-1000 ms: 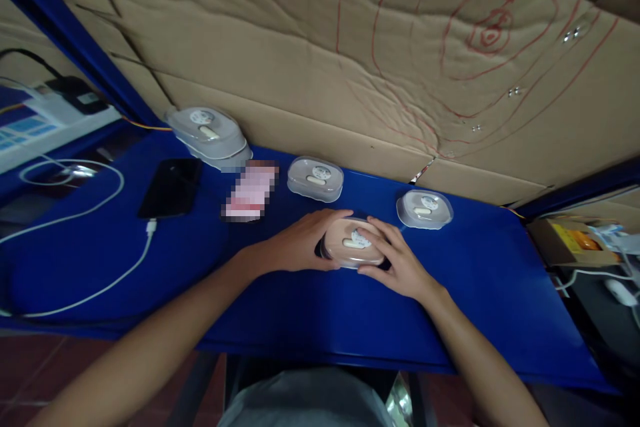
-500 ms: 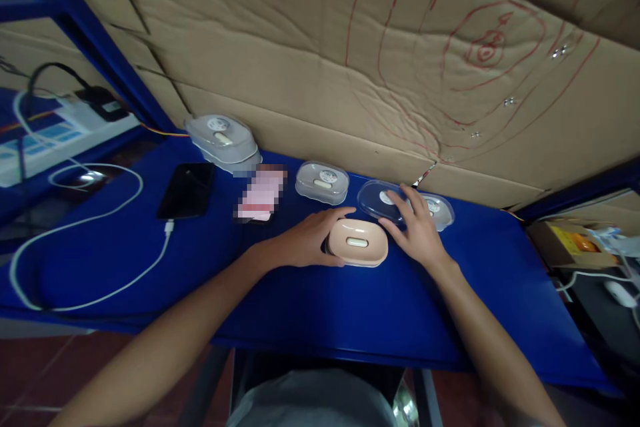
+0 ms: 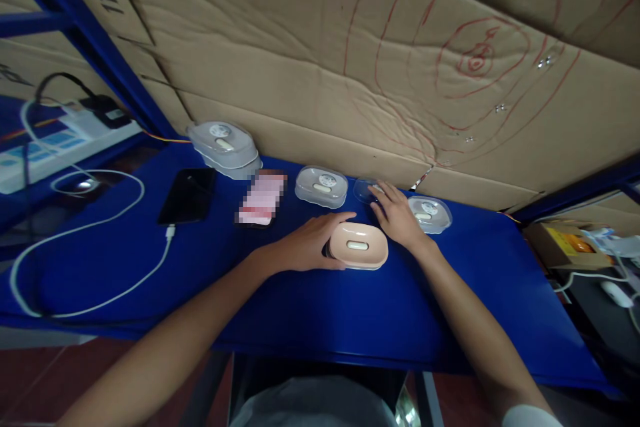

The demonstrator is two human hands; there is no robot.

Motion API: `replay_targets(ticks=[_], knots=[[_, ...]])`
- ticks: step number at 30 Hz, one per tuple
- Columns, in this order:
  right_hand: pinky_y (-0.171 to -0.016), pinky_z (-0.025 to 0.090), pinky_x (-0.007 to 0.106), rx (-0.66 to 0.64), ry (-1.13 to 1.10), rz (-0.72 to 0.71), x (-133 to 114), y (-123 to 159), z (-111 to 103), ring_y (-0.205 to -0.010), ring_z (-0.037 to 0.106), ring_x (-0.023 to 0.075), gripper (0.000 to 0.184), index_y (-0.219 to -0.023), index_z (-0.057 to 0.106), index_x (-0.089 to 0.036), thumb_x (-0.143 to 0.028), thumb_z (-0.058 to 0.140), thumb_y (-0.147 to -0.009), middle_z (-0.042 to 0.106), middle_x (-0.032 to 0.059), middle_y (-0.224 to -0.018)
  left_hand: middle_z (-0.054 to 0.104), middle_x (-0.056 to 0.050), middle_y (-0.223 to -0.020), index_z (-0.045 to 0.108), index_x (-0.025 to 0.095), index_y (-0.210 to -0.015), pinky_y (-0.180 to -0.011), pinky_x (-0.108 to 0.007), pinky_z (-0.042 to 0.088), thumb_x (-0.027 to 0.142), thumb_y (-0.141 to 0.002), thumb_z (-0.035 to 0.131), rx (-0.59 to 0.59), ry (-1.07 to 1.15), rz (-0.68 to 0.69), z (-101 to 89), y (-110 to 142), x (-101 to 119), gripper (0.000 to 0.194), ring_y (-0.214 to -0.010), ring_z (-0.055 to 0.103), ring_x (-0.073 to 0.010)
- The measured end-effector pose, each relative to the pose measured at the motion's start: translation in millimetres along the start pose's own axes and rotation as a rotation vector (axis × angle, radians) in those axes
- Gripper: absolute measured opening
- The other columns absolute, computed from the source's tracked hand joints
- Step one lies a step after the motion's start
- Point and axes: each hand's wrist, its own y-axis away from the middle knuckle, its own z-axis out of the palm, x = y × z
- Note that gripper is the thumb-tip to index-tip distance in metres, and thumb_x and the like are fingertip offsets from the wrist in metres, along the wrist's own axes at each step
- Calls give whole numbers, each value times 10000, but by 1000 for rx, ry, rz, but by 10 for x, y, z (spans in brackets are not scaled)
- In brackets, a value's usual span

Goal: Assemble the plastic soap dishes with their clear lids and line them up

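Note:
On the blue table, a peach oval box (image 3: 367, 253) with a small pale slot in its top sits before me. My left hand (image 3: 313, 243) is wrapped round its left end, thumb and fingers on opposite sides. Farther back, my right hand (image 3: 399, 217) holds a clear plastic lid (image 3: 363, 190) by its edges. Its fingers cover the lid's right part and its round label. Two clear-covered oval boxes flank that lid: one box (image 3: 321, 188) to the left, another box (image 3: 433, 217) just right of my right hand.
Stacked clear-covered boxes (image 3: 225, 153) stand at the back left by the cardboard wall (image 3: 280, 67). Nearer lie a phone with a blurred screen (image 3: 263, 197) and a black phone (image 3: 187, 195) on a white cable (image 3: 125, 215). A power strip (image 3: 45, 157) is far left.
My right hand has moved left and back with the clear lid, uncovering the box on the right. My left hand stays on the peach box. The view has shifted slightly.

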Motion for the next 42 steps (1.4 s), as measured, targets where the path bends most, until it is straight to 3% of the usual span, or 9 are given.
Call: replay_targets(ticks=[8,10,12,15,20,26,33,42], knots=[[-1173,447,552,6,-294,-61,-249,603,-131,-1390,550,270,403,-1476,564,-304,-359,387,-1118,639,86,-1442,406,-168,-1665,265,282,-1634,-1215,-578,333,535,-786,846,7,-1,22,54,-11,-72,1058,-1515,410,-397],[-1187,433,562,-38,-327,-80,-286,704,-101,-1433,513,284,447,-1538,494,-305,-402,436,-1105,593,97,-1499,387,-170,-1676,247,278,-1638,-1223,-578,319,546,-801,833,10,-15,26,69,-15,-89,1056,-1529,388,-391],[-1214,393,591,-111,-331,-106,-322,760,-63,-1512,421,320,620,-1613,379,-302,-513,542,-1054,483,123,-1604,376,-168,-1682,240,277,-1640,-1225,-578,313,559,-809,823,16,-26,27,84,-22,-104,1053,-1533,381,-390],[-1229,360,610,-186,-324,-129,-360,783,-18,-1567,323,351,808,-1643,317,-314,-596,659,-968,368,144,-1676,363,-165,-1690,235,282,-1644,-1224,-578,312,567,-811,814,16,-29,33,102,-33,-114,1053,-1530,383,-392],[-1218,373,611,-169,-342,-143,-348,776,6,-1558,335,349,688,-1588,439,-326,-543,671,-978,403,130,-1662,408,-175,-1659,249,279,-1635,-1204,-598,327,541,-806,816,21,-67,28,115,-43,-85,1038,-1507,409,-400],[-1219,377,589,-139,-374,-134,-318,772,10,-1555,353,327,589,-1537,522,-284,-516,636,-1008,448,133,-1636,340,-183,-1696,218,258,-1637,-1213,-569,331,530,-818,806,34,-41,14,106,-33,-47,1044,-1524,387,-395],[-1210,387,588,-143,-354,-132,-303,772,21,-1553,370,322,519,-1499,573,-302,-507,609,-1025,505,111,-1607,327,-192,-1703,185,277,-1648,-1213,-633,293,528,-806,816,21,-31,1,116,-35,-40,1082,-1539,359,-425],[-1176,431,572,-102,-320,-135,-307,779,36,-1510,433,334,447,-1440,645,-286,-473,599,-1037,461,122,-1640,306,-218,-1708,175,252,-1657,-1225,-637,261,470,-786,845,14,-22,-11,136,-43,-61,1120,-1557,328,-424]])
